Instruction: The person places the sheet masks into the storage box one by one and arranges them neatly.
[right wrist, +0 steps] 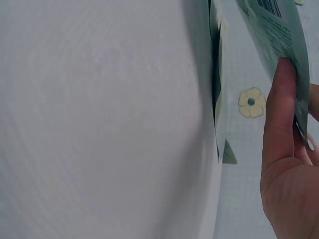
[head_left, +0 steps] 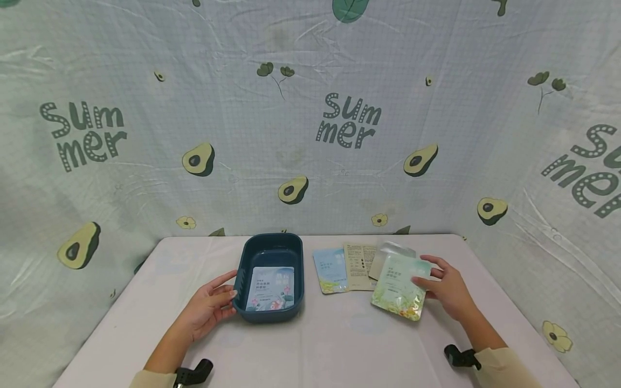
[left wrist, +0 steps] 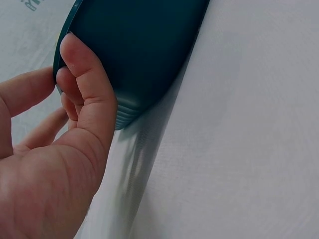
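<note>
My left hand pinches the left side of a dark blue plastic bin between thumb and fingers. Close up, the left wrist view shows the bin's outer wall beside the thumb. Inside the bin lies a pale blue packet with a floral print. On the right, my right hand holds a green flat packet by its right edge, thumb over the front and other fingers partly hidden behind. A barcode shows on this packet in the right wrist view; it is lifted off the table.
Left of the held packet lie a light blue packet, a beige printed packet and another packet with a shiny top, partly overlapping. A white cloth covers the table. Behind it hangs an avocado-print curtain.
</note>
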Motion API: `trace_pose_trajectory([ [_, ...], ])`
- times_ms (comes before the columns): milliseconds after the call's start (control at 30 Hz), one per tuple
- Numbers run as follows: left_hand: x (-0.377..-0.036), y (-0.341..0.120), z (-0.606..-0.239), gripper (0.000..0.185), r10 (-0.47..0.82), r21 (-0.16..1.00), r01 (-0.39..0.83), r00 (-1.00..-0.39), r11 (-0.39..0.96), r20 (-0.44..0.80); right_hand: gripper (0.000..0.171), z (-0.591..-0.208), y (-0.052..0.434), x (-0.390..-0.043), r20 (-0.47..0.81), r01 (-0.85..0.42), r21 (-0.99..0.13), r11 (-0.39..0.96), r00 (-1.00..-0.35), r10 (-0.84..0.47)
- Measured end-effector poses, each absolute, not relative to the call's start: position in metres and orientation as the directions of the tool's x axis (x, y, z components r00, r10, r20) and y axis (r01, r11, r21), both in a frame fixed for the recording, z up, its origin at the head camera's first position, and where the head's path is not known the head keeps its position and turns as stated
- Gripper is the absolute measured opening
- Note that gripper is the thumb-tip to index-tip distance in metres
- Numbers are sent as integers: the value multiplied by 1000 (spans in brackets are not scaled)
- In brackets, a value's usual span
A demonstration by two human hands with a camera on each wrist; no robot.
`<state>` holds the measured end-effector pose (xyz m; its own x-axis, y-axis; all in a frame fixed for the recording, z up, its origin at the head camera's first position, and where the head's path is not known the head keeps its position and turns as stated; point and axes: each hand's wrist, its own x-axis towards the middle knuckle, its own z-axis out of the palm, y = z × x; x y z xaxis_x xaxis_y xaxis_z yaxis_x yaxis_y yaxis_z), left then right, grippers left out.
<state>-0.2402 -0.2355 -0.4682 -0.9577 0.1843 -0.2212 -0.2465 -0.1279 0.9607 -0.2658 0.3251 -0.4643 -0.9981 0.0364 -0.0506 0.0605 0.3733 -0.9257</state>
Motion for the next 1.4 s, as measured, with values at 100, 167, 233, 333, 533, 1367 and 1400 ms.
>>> trace_pose_trajectory([
  [100,-241,-235,-469,67,185,961,-247,-958,-128,-221,82,-465,321,-265,-52,61,-931,359,-998,32],
  [167,-241,-235,-469,67,183,961,-247,-958,-128,-222,82,-465,318,-265,-53,60,-936,347,-998,29],
  [233,-241,-235,-469,67,183,961,-246,-958,-128,-221,82,-466,316,-265,-55,61,-940,336,-998,27],
  [333,-241,-235,-469,67,184,961,-244,-958,-128,-218,81,-466,311,-265,-54,59,-946,320,-998,22],
  [533,-241,-236,-469,67,186,962,-242,-958,-125,-217,80,-466,300,-264,-50,46,-956,288,-999,-7],
  [1367,-242,-237,-470,70,213,959,-245,-954,-141,-212,82,-470,259,-270,-34,15,-989,149,-992,-121],
  [1400,-242,-237,-470,70,214,959,-245,-953,-140,-212,82,-470,258,-271,-34,14,-989,149,-991,-130],
])
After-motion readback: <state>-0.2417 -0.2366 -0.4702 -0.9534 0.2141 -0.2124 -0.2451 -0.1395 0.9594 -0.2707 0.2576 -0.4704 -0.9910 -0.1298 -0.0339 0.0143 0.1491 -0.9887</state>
